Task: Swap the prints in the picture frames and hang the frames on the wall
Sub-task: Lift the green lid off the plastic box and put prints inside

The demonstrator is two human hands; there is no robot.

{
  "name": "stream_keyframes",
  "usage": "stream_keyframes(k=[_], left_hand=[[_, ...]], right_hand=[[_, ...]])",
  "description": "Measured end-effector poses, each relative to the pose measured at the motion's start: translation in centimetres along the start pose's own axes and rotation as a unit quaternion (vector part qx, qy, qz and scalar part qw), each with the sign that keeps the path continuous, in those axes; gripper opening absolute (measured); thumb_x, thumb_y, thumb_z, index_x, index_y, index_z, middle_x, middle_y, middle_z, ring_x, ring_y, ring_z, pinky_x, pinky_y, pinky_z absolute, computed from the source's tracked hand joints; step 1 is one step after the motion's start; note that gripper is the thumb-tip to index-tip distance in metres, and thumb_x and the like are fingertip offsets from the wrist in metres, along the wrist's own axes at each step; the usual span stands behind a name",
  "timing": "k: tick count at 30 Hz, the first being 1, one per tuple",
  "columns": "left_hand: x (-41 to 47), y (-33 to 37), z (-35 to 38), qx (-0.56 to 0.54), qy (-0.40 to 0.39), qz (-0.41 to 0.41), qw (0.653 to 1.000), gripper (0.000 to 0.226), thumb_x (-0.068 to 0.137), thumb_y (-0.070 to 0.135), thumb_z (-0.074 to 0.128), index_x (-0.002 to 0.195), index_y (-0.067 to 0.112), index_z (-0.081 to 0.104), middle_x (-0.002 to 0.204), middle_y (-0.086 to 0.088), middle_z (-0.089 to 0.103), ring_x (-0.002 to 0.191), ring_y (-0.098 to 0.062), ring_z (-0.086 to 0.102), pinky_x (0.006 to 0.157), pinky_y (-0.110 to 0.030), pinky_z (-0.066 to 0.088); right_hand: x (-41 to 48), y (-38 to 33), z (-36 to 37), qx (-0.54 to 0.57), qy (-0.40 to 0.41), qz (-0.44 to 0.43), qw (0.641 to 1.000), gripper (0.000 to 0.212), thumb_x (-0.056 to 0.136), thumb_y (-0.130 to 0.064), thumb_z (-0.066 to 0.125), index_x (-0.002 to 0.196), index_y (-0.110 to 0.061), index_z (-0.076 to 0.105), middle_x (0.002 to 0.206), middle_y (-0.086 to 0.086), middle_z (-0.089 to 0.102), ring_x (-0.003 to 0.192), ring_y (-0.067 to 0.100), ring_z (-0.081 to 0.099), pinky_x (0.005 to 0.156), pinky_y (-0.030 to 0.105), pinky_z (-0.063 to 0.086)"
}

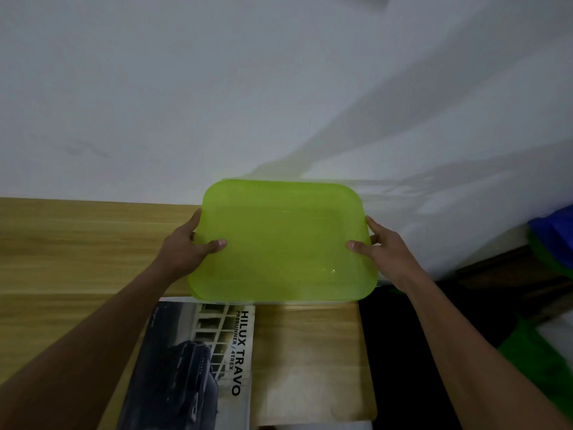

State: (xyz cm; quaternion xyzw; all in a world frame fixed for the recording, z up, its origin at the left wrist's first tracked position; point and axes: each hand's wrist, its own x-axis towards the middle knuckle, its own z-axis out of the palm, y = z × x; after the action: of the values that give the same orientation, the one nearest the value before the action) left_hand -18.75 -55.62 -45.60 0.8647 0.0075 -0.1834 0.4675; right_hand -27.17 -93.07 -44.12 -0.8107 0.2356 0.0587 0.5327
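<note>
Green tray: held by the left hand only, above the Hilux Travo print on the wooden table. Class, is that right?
No: head view shows left hand and right hand both holding the green tray above the Hilux Travo print on the wooden table.

There is one green plastic tray (285, 240) — translucent, with rounded corners. Two hands hold it: one left hand (186, 246) and one right hand (384, 252), one at each side. There is one printed sheet (192, 361), with one dark car on it, and one wooden table (62, 243) under it. Beside the sheet is one pale wooden board (310, 352). At the right edge — blurred — are one blue thing (555, 234) and one green thing (542, 361); I cannot tell what they are.
</note>
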Motion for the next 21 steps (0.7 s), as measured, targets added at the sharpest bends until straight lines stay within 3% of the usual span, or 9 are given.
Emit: stream_keyframes(k=[3,8,12,14,18,21], left_hand=[[-0.3,0.6,-0.4,-0.008,0.015,0.004,1.0,0.105,0.059,0.057,0.081,0.149,0.039,0.029,0.131,-0.001,0.06,0.116,-0.023,0.058,0.097,-0.044,0.049],[-1.3,0.9,-2.3,-0.023,0.05,-0.001,0.998,0.113,0.043,0.066,0.077,0.145,0.044,0.034,0.123,-0.003,0.061,0.11,-0.022,0.057,0.096,-0.048,0.049],[-3.0,0.5,-5.1,-0.037,0.056,0.002,0.998,0.099,0.062,0.041,0.088,0.145,0.042,0.035,0.109,0.0,0.06,0.103,-0.02,0.058,0.089,-0.042,0.05],[-4.0,-0.3,-7.3,-0.044,0.06,-0.005,0.997,0.094,0.069,0.028,0.086,0.146,0.038,0.034,0.1,0.003,0.059,0.093,-0.014,0.06,0.084,-0.038,0.05],[-5.9,-3.1,-12.7,-0.049,0.074,-0.011,0.996,0.09,0.069,0.024,0.086,0.145,0.033,0.039,0.103,-0.002,0.062,0.09,-0.011,0.062,0.074,-0.035,0.052],[-6.6,-6.2,-17.2,-0.065,0.095,-0.024,0.993,0.087,0.064,0.025,0.089,0.139,0.03,0.044,0.108,-0.009,0.062,0.094,-0.02,0.064,0.078,-0.043,0.055]], right_hand=[[-0.4,-0.1,0.1,0.005,0.007,-0.011,1.0,0.079,0.082,-0.021,0.079,0.15,-0.027,0.039,0.091,0.006,0.061,0.08,0.007,0.065,0.057,0.011,0.046],[-1.6,-1.5,0.2,0.013,0.0,-0.023,1.0,0.08,0.082,-0.023,0.08,0.151,-0.027,0.039,0.095,0.008,0.062,0.084,0.009,0.066,0.06,0.013,0.047],[-3.4,-4.0,1.7,0.006,-0.01,-0.035,0.999,0.079,0.082,-0.025,0.08,0.15,-0.028,0.04,0.1,0.008,0.06,0.085,0.01,0.064,0.063,0.016,0.046],[-4.3,-5.4,3.3,0.005,-0.02,-0.043,0.999,0.075,0.081,-0.024,0.08,0.147,-0.028,0.044,0.099,0.007,0.058,0.086,0.005,0.061,0.063,0.014,0.045],[-6.0,-8.0,8.4,0.002,-0.03,-0.057,0.998,0.074,0.077,-0.024,0.083,0.142,-0.025,0.047,0.098,0.005,0.057,0.089,0.013,0.06,0.066,0.021,0.047],[-6.8,-9.7,13.2,0.012,-0.047,-0.05,0.998,0.072,0.076,-0.019,0.084,0.138,-0.025,0.049,0.093,0.006,0.056,0.086,0.021,0.062,0.07,0.032,0.052]])
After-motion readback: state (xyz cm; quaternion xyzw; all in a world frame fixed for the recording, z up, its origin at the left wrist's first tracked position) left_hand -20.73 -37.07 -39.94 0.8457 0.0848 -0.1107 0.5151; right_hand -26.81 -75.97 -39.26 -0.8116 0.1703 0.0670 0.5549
